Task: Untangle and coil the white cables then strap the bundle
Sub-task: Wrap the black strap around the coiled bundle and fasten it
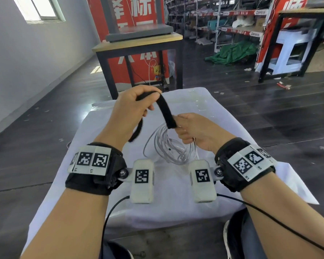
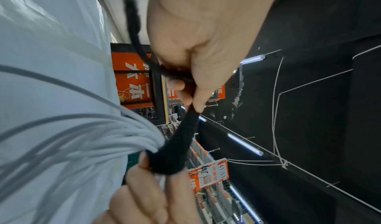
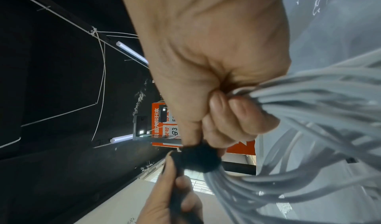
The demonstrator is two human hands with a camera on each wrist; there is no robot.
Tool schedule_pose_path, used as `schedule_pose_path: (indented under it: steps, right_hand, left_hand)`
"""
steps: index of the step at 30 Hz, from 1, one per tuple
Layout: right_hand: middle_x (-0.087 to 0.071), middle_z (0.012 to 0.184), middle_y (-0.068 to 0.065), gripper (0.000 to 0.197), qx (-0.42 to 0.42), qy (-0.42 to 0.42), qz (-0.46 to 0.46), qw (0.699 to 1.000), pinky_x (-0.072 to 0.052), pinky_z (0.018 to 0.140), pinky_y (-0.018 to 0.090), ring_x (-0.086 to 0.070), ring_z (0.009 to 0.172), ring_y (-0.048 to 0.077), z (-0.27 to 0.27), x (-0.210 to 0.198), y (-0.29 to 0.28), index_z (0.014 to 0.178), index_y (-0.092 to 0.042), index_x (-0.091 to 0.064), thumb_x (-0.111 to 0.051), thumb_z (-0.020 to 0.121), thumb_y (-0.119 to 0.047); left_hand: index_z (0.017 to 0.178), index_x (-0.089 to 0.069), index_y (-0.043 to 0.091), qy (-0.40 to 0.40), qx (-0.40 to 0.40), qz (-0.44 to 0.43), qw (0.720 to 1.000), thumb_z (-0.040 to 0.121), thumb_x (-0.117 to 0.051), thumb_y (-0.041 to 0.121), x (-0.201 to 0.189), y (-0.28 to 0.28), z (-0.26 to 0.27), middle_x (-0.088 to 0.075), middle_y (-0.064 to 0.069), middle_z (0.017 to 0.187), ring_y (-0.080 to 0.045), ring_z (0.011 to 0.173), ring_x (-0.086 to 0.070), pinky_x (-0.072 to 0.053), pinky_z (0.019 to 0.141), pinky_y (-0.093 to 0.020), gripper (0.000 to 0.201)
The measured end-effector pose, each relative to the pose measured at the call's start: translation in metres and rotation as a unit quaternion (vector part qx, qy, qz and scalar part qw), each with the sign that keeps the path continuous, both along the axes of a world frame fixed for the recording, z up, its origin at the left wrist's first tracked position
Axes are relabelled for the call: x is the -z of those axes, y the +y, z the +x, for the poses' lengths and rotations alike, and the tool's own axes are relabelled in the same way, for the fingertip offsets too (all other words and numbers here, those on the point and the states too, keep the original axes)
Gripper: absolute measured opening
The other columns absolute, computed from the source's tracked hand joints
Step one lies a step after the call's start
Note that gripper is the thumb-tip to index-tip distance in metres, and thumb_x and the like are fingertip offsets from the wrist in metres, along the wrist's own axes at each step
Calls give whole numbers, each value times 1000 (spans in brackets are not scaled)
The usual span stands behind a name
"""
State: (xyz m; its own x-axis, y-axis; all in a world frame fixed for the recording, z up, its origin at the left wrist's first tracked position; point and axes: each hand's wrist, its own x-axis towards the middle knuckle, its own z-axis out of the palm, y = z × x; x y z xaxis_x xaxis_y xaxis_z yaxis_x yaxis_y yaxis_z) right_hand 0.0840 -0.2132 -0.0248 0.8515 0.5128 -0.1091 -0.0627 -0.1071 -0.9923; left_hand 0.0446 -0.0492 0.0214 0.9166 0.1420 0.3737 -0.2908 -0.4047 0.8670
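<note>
Right hand (image 1: 200, 130) is clamped in a fist around the gathered side of the cable coil (image 1: 166, 146), held just above the white cloth (image 1: 222, 113), with one end of the black strap (image 1: 165, 111) pinned against the bundle. Left hand (image 1: 131, 105), at ten o'clock from the right, pinches the strap higher up between thumb and fingers; its loose end hangs toward six o'clock.
</note>
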Motion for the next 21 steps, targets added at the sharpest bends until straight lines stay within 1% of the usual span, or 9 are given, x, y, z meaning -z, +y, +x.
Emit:
schedule_pose_path:
  steps: [3, 6, 11, 12, 14, 15, 16, 19, 21]
  right_hand:
    - [-32, 49, -8, 30, -38, -30, -13, 999, -19, 39, 18, -22, 41, 6, -5, -2, 2, 75, -15, -41, -45, 101, -30]
    - [-28, 55, -5, 28, -60, -37, 1, 997, -18, 40, 19, -19, 44, 8, -8, -5, 3, 77, -17, -41, -44, 101, -33]
    - [-23, 58, -3, 27, -86, -18, 48, 995, -16, 41, 19, -17, 45, 8, -11, -8, 1, 86, -16, -48, -44, 99, -40]
    - [-21, 59, -2, 30, -89, -10, 60, 994, -16, 41, 19, -16, 45, 8, -11, -9, 0, 87, -15, -50, -46, 97, -43]
    - [-18, 59, -2, 32, -81, -4, 79, 994, -15, 41, 19, -14, 44, 8, -11, -11, -1, 85, -12, -49, -50, 94, -43]
    - [-18, 58, -3, 29, -72, -5, 89, 993, -15, 40, 19, -14, 43, 8, -10, -11, -2, 86, -12, -49, -52, 94, -41]
    - [-18, 57, -3, 25, -63, -6, 99, 993, -15, 39, 19, -14, 43, 8, -9, -10, -2, 90, -13, -49, -54, 94, -37]
    - [-18, 55, -3, 20, -45, -3, 110, 993, -16, 36, 18, -14, 41, 8, -7, -6, 0, 98, -13, -48, -55, 95, -31]
    - [-20, 51, -6, 20, -36, 9, 118, 992, -16, 36, 17, -15, 39, 7, -5, -4, 0, 90, -13, -49, -54, 95, -31]
  left_hand:
    - [95, -71, 21, 1, -64, 6, 998, 92, -60, 15, 14, 8, 12, -65, 8, 77, 3, 59, -55, -44, 57, -17, 13]
    - [88, -70, 22, 55, -86, 16, 995, 92, -61, 14, 28, 14, 22, -66, 5, 78, 3, 56, -55, -42, 58, -21, 13]
    - [86, -69, 18, 142, -43, 57, 987, 91, -63, 13, 39, 7, 27, -63, 2, 72, 3, 53, -53, -39, 53, -11, 9]
    - [83, -68, 18, 154, -38, 65, 985, 91, -62, 12, 40, 5, 26, -63, 2, 73, -2, 59, -54, -42, 58, -13, 12]
    - [75, -69, 18, 178, -20, 51, 983, 90, -59, 6, 41, 4, 26, -66, -7, 77, -17, 71, -56, -47, 74, -28, 22]
    - [72, -70, 16, 191, -6, 34, 981, 89, -58, 3, 41, 5, 25, -66, -13, 80, -23, 75, -55, -46, 77, -36, 25]
    - [69, -71, 15, 206, 9, 30, 978, 88, -59, 2, 41, 5, 24, -65, -15, 80, -26, 76, -53, -44, 77, -39, 27]
    - [57, -74, 23, 261, 57, 86, 960, 86, -65, 10, 39, 1, 18, -68, -1, 66, -19, 66, -55, -44, 72, -31, 32]
    - [67, -74, 23, 271, 87, 77, 956, 87, -65, 12, 36, -2, 14, -71, 1, 69, -14, 66, -59, -48, 74, -28, 25]
